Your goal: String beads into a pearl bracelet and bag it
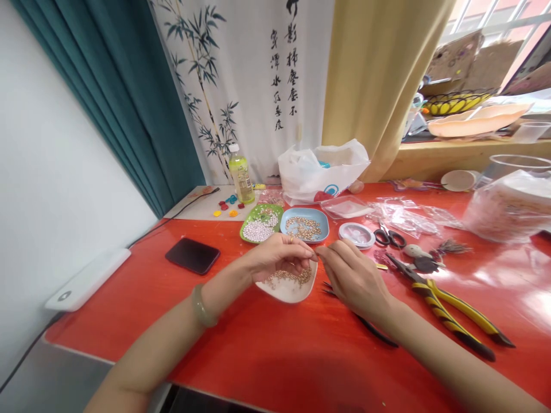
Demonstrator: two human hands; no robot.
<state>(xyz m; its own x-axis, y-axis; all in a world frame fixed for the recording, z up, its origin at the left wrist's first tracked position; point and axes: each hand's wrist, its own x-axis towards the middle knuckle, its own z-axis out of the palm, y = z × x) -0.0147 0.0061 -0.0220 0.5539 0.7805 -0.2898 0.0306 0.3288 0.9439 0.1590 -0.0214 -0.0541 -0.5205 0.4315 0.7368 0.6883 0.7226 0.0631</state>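
My left hand (278, 255) and my right hand (353, 275) meet fingertip to fingertip above a white dish (289, 291) of small gold-coloured beads on the red table (275, 344). Both hands are pinched shut on something too small to make out. A pale green bangle (202, 307) circles my left wrist. A thin dark tool (365, 324) lies on the table under my right hand and wrist.
Behind the hands stand a green dish of white beads (260, 222), a blue dish of gold beads (305, 225) and a round spool (356, 234). Scissors (388, 236) and yellow-handled pliers (447, 307) lie right. A black phone (192, 255) lies left; a bottle (240, 175) and plastic bag (321, 169) stand behind.
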